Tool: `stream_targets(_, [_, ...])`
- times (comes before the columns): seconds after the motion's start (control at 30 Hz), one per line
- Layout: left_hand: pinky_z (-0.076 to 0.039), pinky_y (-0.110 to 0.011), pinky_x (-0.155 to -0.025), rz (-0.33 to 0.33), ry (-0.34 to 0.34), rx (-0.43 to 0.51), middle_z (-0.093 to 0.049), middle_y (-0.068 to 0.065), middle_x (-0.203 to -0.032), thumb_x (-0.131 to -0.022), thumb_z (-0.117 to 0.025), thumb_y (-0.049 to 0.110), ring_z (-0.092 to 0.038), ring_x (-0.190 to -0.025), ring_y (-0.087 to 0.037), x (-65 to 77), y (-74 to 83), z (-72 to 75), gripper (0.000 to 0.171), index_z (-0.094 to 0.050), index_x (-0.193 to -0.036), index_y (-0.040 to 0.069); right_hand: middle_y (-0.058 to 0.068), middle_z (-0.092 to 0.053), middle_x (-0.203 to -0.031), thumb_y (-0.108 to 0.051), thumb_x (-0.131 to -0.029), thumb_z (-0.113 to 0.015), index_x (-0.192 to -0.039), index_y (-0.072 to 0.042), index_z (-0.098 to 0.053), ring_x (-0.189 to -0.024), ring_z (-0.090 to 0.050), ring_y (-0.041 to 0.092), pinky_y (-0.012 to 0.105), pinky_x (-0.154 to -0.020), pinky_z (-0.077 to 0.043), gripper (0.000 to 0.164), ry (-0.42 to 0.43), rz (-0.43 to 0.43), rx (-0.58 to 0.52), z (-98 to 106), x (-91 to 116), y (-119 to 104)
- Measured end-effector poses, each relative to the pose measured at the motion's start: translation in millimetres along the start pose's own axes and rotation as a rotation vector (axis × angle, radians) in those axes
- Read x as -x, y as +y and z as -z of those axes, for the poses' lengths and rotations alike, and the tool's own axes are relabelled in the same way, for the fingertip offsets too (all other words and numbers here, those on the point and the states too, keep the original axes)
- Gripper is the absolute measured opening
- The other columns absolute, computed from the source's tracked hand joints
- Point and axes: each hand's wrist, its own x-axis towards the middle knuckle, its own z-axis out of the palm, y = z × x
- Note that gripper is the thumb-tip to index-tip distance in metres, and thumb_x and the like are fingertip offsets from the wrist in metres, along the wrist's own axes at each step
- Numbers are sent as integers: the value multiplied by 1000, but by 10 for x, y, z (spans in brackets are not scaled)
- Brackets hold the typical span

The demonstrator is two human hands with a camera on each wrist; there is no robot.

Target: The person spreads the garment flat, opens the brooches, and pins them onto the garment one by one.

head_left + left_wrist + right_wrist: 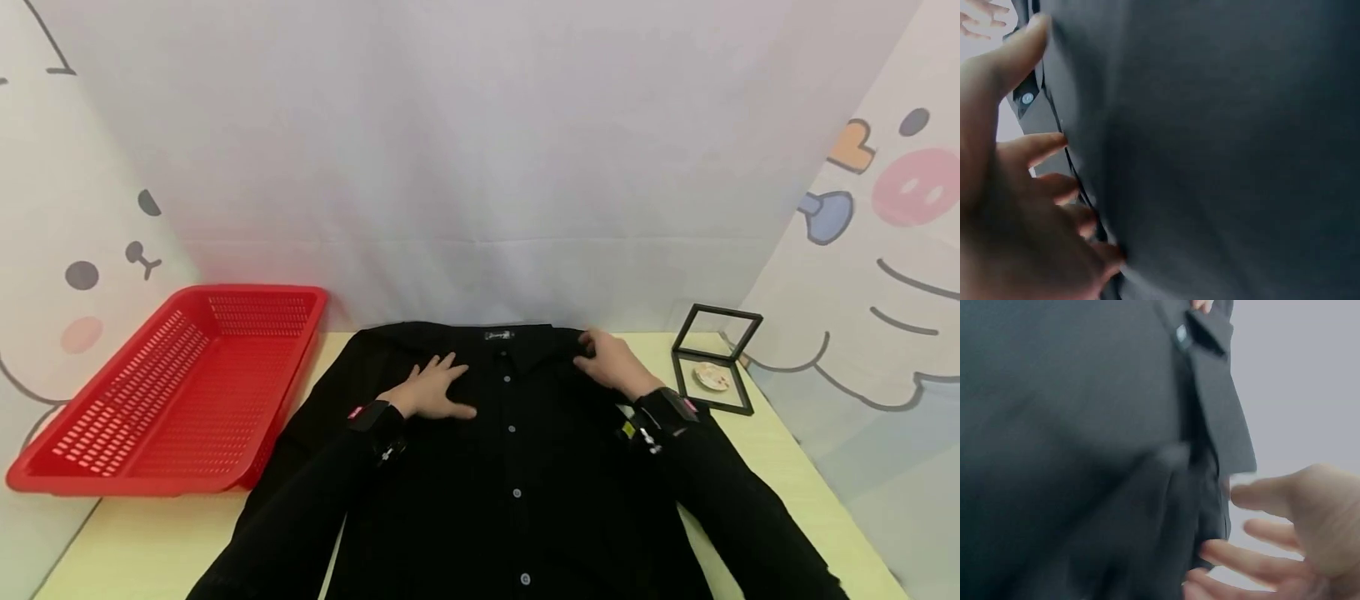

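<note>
A black button-up shirt [480, 467] lies front up on the table, its collar at the far side and a label [499, 335] inside the neck. My left hand [429, 392] rests on the shirt's upper chest, left of the button row, with fingers spread. In the left wrist view its fingertips touch the dark cloth. My right hand [611, 364] is at the shirt's right shoulder, beside the collar. The right wrist view shows its thumb and fingers [1254, 562] apart, loosely bent, at the shoulder edge near the collar point [1235, 450].
A red plastic basket [247, 433] with perforated walls stands on the left of the pale table [795, 492]. At the back right is a black-framed clear case [712, 358], lid raised, with a small round patterned item [711, 377] inside. A white curtain [480, 167] hangs behind.
</note>
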Motion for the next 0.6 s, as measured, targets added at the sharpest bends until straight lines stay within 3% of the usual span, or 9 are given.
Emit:
stream_targets(0.13, [-4,-69,-125,90,-79,-58,0,-19,-173,-93,-72,55,1,-159,-45,209,55,-11,98,-19,-166,18,38,-46,-144,-29,-104,-64,-149,12,-39,-129,-50,54,60,-106,-45,66,-216,9,137,62,313,107])
stream_targets(0.23, [-3,-71,-123,140,-124,-78,4,-19,-173,-86,-77,59,4,-159,-45,374,112,-34,110,-14,-167,20,41,-35,-152,-31,-106,-59,-153,13,-33,-139,-38,57,63,-114,-36,70,-299,-25,162,59,450,193])
stream_targets(0.43, [0,-74,-121,178,-182,-93,10,-10,-174,-76,-85,62,8,-160,-39,619,136,-98,125,-8,-168,28,44,-20,-159,-20,-109,-52,-155,14,-27,-148,-21,59,66,-119,-29,63,-267,-96,205,101,473,336])
stream_targets(0.6, [-3,-78,-118,193,-190,-122,9,-9,-174,-71,-89,58,7,-160,-40,738,65,-64,129,-8,-168,28,46,-26,-154,-17,-110,-50,-153,18,-26,-142,-31,60,65,-114,-35,61,-233,-165,259,150,443,379])
